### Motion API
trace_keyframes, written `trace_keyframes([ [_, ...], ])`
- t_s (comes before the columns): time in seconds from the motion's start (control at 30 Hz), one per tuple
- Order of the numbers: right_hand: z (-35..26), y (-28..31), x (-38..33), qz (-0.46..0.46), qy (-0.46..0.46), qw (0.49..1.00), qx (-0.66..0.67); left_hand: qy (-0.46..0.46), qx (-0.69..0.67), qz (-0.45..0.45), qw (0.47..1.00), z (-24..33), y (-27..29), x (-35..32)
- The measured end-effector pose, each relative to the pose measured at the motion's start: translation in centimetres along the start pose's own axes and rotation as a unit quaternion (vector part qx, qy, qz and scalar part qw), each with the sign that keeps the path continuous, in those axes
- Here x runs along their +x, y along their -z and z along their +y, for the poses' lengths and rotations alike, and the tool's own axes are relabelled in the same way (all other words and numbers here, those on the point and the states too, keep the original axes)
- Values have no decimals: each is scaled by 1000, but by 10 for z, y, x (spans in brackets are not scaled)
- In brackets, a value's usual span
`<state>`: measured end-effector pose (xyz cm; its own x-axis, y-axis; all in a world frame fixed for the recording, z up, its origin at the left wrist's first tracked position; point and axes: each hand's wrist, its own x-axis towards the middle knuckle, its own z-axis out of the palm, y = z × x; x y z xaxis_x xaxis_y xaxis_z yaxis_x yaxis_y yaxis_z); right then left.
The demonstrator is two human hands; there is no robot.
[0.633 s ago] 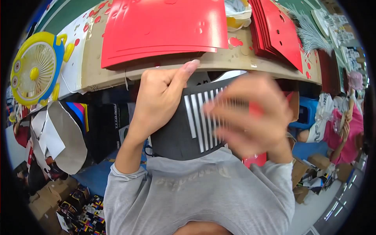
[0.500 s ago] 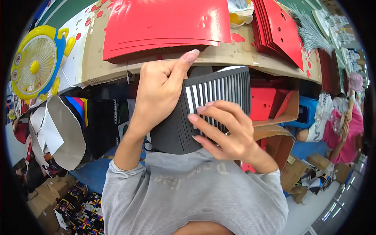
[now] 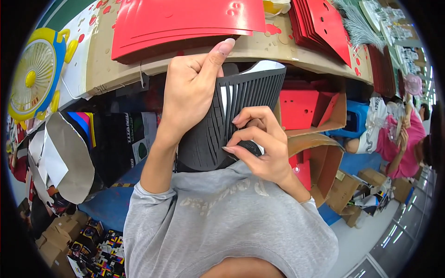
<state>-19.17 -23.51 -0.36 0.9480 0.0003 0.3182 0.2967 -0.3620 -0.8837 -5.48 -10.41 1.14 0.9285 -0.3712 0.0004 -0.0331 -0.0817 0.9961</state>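
A black sheet (image 3: 198,144) cut with rows of long parallel slits is curved in front of my chest, below the table's edge. My left hand (image 3: 191,92) is closed on its upper left part, thumb pointing up. At the sheet's lower middle, the fingertips of my right hand (image 3: 264,146) are pinched together on one of the narrow strips between slits. White (image 3: 268,66) shows past the sheet's top edge and through a slit near my left hand. What the sheet rests on is hidden.
Stacked red sheets (image 3: 185,21) lie on the cardboard-covered table (image 3: 153,65), with more red punched sheets (image 3: 320,28) at the right. A yellow and blue fan (image 3: 31,78) stands far left. Open boxes (image 3: 320,167) sit at my right. A person in pink (image 3: 394,143) is farther right.
The sheet's slits look narrower, and less white shows through them. My right fingers have drawn together into a pinch on a strip. The whole view has shifted slightly.
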Motion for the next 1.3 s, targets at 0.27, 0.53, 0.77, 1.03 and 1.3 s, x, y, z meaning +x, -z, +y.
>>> trace_keyframes([
  [0.27,-8,-14,4,42,45,994,-91,-9,-19,20,1000,-10,13,0],
  [0.53,-14,-4,44,-97,-35,990,92,-72,107,8,992,-7,54,-5],
  [0.77,14,5,212,-97,-1,995,28,-69,286,-23,956,0,95,6],
  [1.03,63,-16,283,-187,-22,979,-82,-146,532,0,834,-10,91,24],
  [1.3,51,-22,295,-211,-76,963,-146,-151,573,12,805,-10,89,26],
])
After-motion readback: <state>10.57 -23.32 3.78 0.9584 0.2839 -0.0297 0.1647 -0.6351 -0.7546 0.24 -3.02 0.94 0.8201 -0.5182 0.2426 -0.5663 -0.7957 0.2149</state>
